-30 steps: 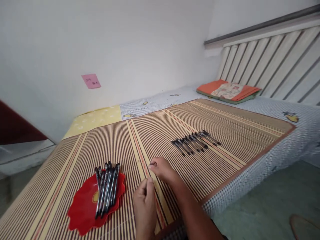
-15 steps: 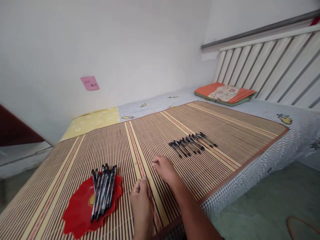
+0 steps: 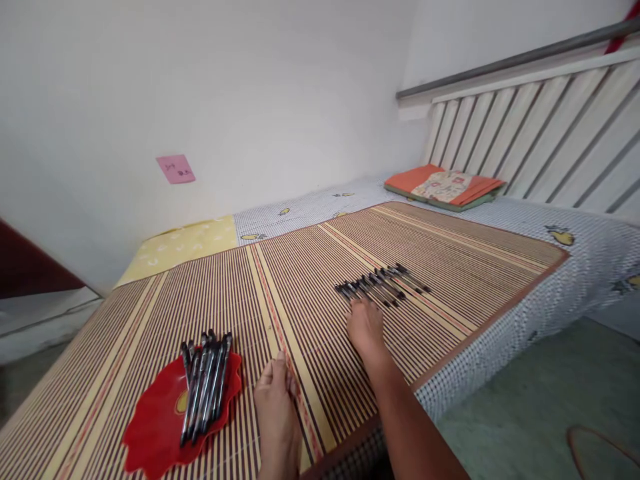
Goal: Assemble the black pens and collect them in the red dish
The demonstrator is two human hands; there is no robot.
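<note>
My right hand (image 3: 365, 328) reaches forward over the striped bamboo mat (image 3: 310, 267), its fingers pressed together at the near left end of a row of black pens (image 3: 383, 285). What the fingers hold, if anything, is hidden. My left hand (image 3: 276, 408) rests on the mat near the front edge with its fingers curled in and nothing visible in it. Just left of it lies a red plate (image 3: 157, 430) with a bundle of several black pens (image 3: 205, 381) across it.
The mat covers a bed with a checked sheet (image 3: 565, 280); its front edge drops to a green floor (image 3: 530, 413). A folded orange cloth (image 3: 445, 187) lies by the slatted headboard (image 3: 540, 147). A pink note (image 3: 175, 169) sticks to the white wall.
My right hand has moved forward and to the right, from beside my left hand to the near end of the pen row. My left hand has stayed put.
</note>
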